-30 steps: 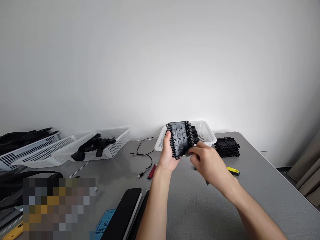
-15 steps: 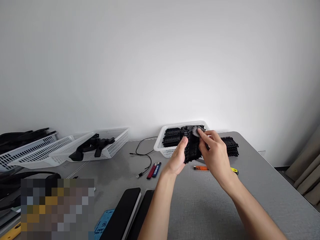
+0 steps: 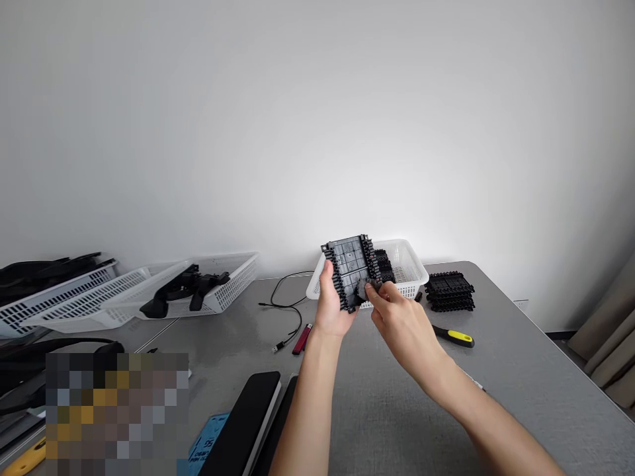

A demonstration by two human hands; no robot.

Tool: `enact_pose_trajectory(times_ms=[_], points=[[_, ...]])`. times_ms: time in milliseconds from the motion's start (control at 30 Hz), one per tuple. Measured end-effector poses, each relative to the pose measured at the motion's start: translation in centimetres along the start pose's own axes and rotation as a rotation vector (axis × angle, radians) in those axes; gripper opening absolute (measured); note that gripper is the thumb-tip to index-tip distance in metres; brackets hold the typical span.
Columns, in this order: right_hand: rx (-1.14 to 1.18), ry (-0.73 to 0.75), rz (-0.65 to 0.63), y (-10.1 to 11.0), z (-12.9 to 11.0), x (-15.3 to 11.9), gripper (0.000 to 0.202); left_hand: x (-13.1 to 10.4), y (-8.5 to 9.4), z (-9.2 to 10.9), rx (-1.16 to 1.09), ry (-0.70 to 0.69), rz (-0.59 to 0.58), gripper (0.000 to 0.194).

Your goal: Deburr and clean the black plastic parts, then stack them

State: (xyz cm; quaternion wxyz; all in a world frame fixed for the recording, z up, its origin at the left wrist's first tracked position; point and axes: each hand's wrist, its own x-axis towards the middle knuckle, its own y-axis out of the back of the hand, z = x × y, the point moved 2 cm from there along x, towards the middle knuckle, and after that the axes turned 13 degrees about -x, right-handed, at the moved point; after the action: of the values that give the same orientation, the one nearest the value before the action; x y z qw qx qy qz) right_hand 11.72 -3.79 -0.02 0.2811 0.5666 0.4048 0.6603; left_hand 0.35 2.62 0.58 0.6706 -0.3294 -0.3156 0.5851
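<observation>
In my left hand point(image 3: 333, 309) is a black plastic panel point(image 3: 350, 254) with toothed edges and a grid of flat squares, tilted up toward me. The thumb lies along its left side and the other fingers go behind it. My right hand point(image 3: 404, 324) pinches a small grey fuzzy pad point(image 3: 363, 288) against the panel's lower right part. Behind them stands a white plastic basket point(image 3: 417, 268) with more black panels point(image 3: 384, 264) in it, partly hidden by the held one. To the right, similar black panels point(image 3: 450, 291) lie stacked on the table.
On the grey table point(image 3: 377, 403) lie a yellow-and-black handled tool point(image 3: 459, 338), a black USB cable point(image 3: 297, 317) and a red stick-shaped item point(image 3: 302, 339). White baskets point(image 3: 233, 281) with black parts stand left. A black box-like item point(image 3: 243, 423) is near the front.
The panel has moved left and turned so its gridded face shows. My right hand has shifted left and down with the grey pad, from the panel's upper part to its lower part.
</observation>
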Motion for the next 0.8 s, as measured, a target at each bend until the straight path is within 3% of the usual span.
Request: enact_pose_trajectory(times_ms=[100, 200, 333, 433, 500, 633, 800], points=[[0.073, 0.004, 0.002, 0.2, 0.1, 0.0, 0.037, 0.1, 0.2, 0.3, 0.002, 0.011, 0.007, 0.045], [0.243, -0.035, 0.064, 0.8, 0.9, -0.2, 0.029, -0.1, 0.1, 0.0, -0.004, 0.044, -0.071, 0.045], [0.496, -0.115, 0.336, 1.9, 2.4, -0.6, 0.03, -0.1, -0.1, -0.9, -0.012, 0.107, -0.181, 0.048], [0.5, -0.129, 0.557, 2.4, 3.0, -0.8, 0.035, -0.3, 0.3, -1.9, 0.021, 0.228, -0.25, 0.055], [0.431, -0.12, 0.604, 2.3, 3.0, -0.6, 0.037, -0.5, 0.6, -2.7, 0.045, 0.316, -0.302, 0.057], [0.169, -0.134, 0.462, 1.4, 2.7, -0.1, 0.042, -0.8, 1.1, -3.6, 0.066, 0.364, -0.297, 0.055], [-0.066, -0.072, 0.165, 0.9, 1.5, -0.1, 0.05, -0.5, 0.6, -2.9, 0.033, 0.21, -0.167, 0.052]])
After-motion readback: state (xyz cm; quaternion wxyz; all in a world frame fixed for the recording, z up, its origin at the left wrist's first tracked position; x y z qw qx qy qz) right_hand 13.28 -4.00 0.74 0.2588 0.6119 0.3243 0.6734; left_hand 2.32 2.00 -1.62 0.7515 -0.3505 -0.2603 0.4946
